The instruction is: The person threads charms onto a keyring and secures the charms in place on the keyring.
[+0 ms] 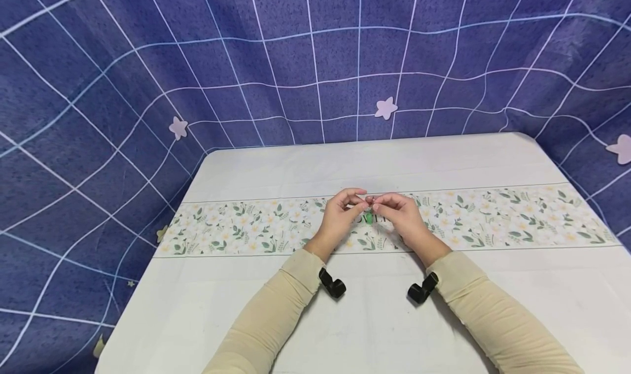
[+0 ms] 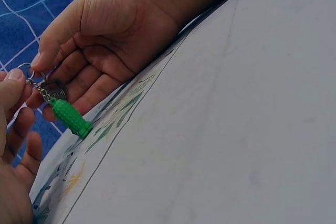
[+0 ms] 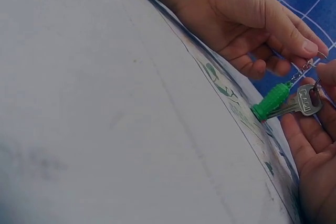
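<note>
My left hand (image 1: 341,214) and right hand (image 1: 401,215) meet over the printed band of the tablecloth. Both pinch a thin metal key ring (image 2: 27,68) between thumb and fingers, one hand on each side. From the ring a short chain (image 3: 301,71) carries a green, bumpy charm (image 3: 273,100) with a round base. A silver key (image 3: 308,99) with stamped letters on its head hangs beside the charm, near the right hand's lower fingers; its blade passes behind the charm in the right wrist view. Fingertips partly hide the ring.
A white tablecloth (image 1: 365,319) with a floral band (image 1: 512,220) covers the table. Behind and to the sides hangs a blue curtain (image 1: 276,62) with white grid lines and stars. Black wrist cameras (image 1: 333,284) are strapped at both cuffs.
</note>
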Tool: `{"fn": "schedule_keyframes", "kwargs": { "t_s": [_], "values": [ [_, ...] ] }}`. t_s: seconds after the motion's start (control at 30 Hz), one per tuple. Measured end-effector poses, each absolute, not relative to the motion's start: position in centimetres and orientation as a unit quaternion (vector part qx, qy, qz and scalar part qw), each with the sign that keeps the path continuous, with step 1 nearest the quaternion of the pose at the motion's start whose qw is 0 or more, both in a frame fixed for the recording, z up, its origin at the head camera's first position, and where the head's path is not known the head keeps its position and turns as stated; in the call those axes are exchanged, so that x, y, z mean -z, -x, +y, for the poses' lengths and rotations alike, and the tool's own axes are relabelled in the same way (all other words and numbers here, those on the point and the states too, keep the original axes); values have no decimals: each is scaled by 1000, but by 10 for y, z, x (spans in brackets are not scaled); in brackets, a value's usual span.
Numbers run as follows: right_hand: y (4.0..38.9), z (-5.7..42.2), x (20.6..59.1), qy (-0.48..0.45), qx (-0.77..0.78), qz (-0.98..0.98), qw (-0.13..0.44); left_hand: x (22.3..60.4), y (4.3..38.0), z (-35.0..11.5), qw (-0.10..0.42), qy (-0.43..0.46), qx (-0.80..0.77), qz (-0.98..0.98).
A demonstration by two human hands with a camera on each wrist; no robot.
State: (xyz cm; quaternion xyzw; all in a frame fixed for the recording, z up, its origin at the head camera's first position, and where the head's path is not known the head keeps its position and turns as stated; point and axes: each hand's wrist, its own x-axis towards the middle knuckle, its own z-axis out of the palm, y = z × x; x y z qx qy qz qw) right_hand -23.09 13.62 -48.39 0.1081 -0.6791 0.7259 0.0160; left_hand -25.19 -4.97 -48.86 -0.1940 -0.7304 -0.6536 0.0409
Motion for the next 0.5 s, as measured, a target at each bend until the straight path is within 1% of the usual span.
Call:
{"fn": "schedule_keyframes", "kwargs": {
  "t_s": [0.37, 0.5],
  "values": [
    [232, 137, 486, -89, -712, -697, 20, 487, 249, -48, 20, 213, 694, -688],
    [232, 137, 486, -91, -716, -692, 19, 486, 249, -47, 0, 211, 715, -666]
  ]
}}
